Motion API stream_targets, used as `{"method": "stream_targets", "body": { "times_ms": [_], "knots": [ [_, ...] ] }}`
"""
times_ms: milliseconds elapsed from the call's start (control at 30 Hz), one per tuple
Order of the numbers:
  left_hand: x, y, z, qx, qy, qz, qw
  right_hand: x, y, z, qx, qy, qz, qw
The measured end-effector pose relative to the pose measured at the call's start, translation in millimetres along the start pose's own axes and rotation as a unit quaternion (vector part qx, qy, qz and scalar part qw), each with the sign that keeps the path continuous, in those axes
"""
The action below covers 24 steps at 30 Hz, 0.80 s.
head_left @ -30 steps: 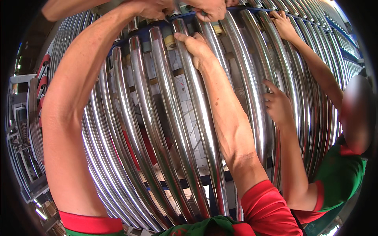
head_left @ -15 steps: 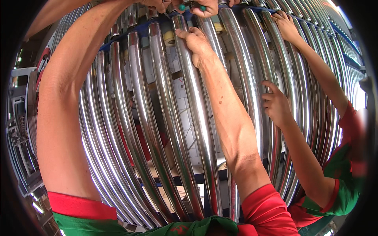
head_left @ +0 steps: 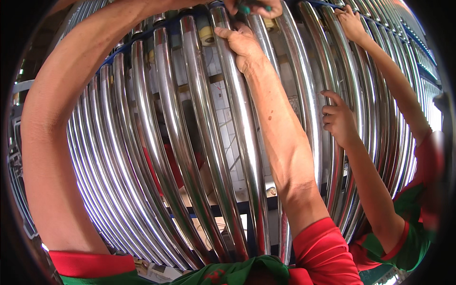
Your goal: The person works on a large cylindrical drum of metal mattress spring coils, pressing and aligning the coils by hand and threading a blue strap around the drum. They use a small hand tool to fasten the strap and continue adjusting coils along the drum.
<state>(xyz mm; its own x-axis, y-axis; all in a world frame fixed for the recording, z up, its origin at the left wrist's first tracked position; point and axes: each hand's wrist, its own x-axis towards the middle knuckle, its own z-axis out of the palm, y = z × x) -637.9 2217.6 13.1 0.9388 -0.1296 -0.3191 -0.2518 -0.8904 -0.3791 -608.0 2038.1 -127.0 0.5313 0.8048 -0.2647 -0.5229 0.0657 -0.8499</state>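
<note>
A: Starting at the left, where does your left arm reach?

B: Your left forearm (head_left: pixel 90 45) arches from 9 o'clock over to 12, where it runs out past the top edge. Your left hand lies beyond that edge, so I cannot tell whether it is spread, closed or holding anything.

A: What lies inside that arch of yours?

B: A row of metal rollers (head_left: pixel 194 61), side by side with narrow gaps. Through the gaps between 8 and 9 you see red fabric (head_left: pixel 173 164) underneath. At 11 a blue rail (head_left: pixel 174 26) crosses near their far ends, and just before 12 sits a yellow round piece (head_left: pixel 206 35).

A: And the roller you have hold of?

B: The shiny roller (head_left: pixel 239 95) runs from 12 down toward 5. Your right hand (head_left: pixel 245 45) is folded over it near 12, thumb across the top, other fingers bent on its right side.

A: Who is around you?

B: Just beyond your right hand, another person's hand (head_left: pixel 268 9) holds a teal-ended tool (head_left: pixel 244 9). On your right, a co-worker's lower hand (head_left: pixel 339 121) is half curled at 3, by the rollers; their upper hand (head_left: pixel 351 23) is between 1 and 2.
</note>
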Motion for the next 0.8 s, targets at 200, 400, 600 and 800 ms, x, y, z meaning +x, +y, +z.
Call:
{"method": "stream_targets", "body": {
  "times_ms": [200, 400, 600, 800],
  "knots": [
    [-0.7, -9.1, 11.6, 0.050, -0.008, 0.026, 0.998, 10.0, 6.8, 2.4, -0.072, 0.043, 0.010, 0.996],
    [-3.8, -11.5, 21.3, 0.028, 0.085, 0.038, 0.995, 10.6, 11.2, -2.6, -0.063, 0.028, -0.001, 0.998],
    [-5.1, -13.0, 22.0, 0.031, 0.086, 0.020, 0.996, 5.1, 13.5, -4.8, -0.056, 0.024, -0.013, 0.998],
    [-17.0, -13.3, 32.9, 0.027, 0.098, 0.034, 0.994, 23.2, 15.4, 1.6, -0.075, 0.022, 0.016, 0.997]
  ]
}}
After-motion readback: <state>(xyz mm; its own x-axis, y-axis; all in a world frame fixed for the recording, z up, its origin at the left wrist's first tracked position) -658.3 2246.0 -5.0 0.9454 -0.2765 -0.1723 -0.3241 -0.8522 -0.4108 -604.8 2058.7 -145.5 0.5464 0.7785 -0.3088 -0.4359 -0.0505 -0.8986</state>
